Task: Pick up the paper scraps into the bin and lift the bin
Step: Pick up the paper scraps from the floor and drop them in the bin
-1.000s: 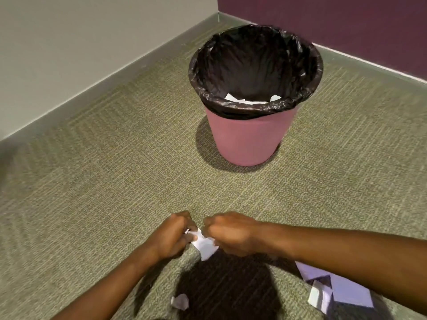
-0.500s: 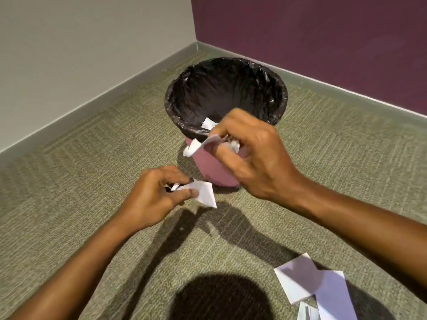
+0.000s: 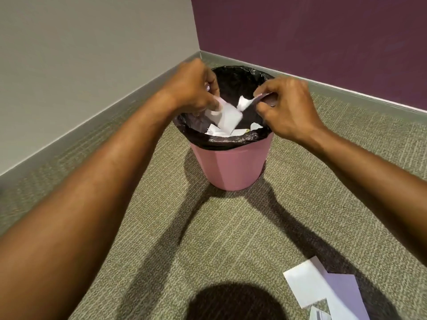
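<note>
A pink bin point(image 3: 230, 167) with a black liner stands on the carpet near the room's corner. Both my hands hover over its mouth. My left hand point(image 3: 193, 88) pinches a white paper scrap point(image 3: 227, 116) that hangs down into the opening. My right hand point(image 3: 288, 107) pinches a smaller white scrap point(image 3: 245, 103) at its fingertips, above the liner's right rim. Several white scraps point(image 3: 221, 131) lie inside the bin. More paper pieces point(image 3: 323, 289) lie on the carpet at the lower right.
A grey wall point(image 3: 80, 65) runs along the left and a dark purple wall point(image 3: 323, 38) along the back, both with a grey skirting. Green-beige carpet point(image 3: 208, 239) covers the floor around the bin.
Both hands have risen from the floor with their scraps and moved forward over the bin's mouth. The view has come closer to the bin.
</note>
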A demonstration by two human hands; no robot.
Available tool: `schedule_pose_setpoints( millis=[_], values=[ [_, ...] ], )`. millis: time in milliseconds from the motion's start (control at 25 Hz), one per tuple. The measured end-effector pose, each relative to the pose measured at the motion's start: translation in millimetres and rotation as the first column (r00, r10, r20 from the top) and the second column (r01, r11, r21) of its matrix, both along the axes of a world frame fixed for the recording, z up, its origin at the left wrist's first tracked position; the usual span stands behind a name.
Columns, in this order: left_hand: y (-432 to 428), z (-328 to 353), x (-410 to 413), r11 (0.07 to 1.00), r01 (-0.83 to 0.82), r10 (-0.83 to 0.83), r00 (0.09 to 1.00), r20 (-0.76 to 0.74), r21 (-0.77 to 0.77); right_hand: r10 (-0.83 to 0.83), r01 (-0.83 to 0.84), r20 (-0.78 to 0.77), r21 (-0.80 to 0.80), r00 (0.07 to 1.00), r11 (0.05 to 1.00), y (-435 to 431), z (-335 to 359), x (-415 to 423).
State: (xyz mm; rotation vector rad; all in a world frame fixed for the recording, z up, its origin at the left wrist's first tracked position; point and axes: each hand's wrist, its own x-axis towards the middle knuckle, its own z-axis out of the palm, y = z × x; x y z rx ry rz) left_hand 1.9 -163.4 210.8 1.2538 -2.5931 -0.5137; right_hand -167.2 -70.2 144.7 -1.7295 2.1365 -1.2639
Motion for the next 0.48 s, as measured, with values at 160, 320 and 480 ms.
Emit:
schedule_pose_setpoints(
  millis=[160,320,480],
  values=[
    [5.6,-18.0,-3.1,0.999,0.027,-0.027,1.0,0.012,-0.036,0.047,-0.047,0.002,0.073,0.999,0.996,5.5,1.4,-3.9],
    [19.9,-19.9,12.9,0.987,0.007,-0.022,0.995,-0.094,-0.162,0.102,-0.105,0.057,0.064,0.993,0.992,8.0,0.0,-8.0],
    [42.0,-0.9,37.0,0.892,0.265,-0.315,0.946,0.083,0.366,0.149,-0.154,0.051,0.096,0.987,0.983,3.3,0.3,-8.7]
  ],
)
